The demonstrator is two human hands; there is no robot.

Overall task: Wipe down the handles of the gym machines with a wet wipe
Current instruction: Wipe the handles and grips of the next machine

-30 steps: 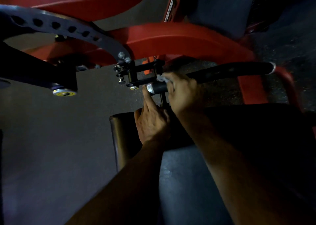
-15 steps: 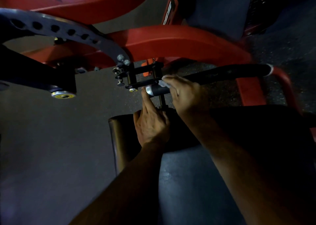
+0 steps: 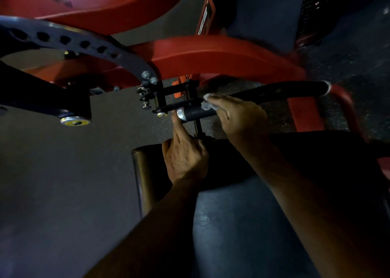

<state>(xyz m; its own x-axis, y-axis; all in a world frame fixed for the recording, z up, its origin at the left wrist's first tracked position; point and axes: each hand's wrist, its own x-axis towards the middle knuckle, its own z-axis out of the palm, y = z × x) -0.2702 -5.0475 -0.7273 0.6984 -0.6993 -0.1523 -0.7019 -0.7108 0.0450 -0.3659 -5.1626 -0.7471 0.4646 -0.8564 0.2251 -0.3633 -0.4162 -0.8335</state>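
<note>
My right hand (image 3: 238,117) is curled over the black handle (image 3: 274,92), fingers wrapped round it w/ the wet wipe (image 3: 205,104) bunched under the fingertips; a pale bit of wipe pokes out at the left edge of my grip. The wipe sits on the handle's left part, just right of the chrome end cap (image 3: 181,114).

My left hand (image 3: 185,157) is lower, index finger straight & reaching up so its tip touches the underside of that chrome cap. The other fingers look curled in by a thin black post (image 3: 198,127) that drops from the handle; can't tell if they actually hold it, too dark there.

The handle runs rightward & slightly up to a 2nd chrome cap (image 3: 326,87) at the far end. At its left end it joins a black bracket (image 3: 173,100) w/ bolts & pins. Above the bracket curves a dark steel plate w/ a row of holes (image 3: 84,43), and behind it the red machine frame (image 3: 211,56) arcs across. A black arm w/ a yellow-ringed pivot cap (image 3: 75,121) hangs at left.

Under my forearms is a dark padded seat (image 3: 145,172), its left edge catching some light. Grey rubber floor (image 3: 52,182) fills the left side; speckled floor to the right behind the red frame.
</note>
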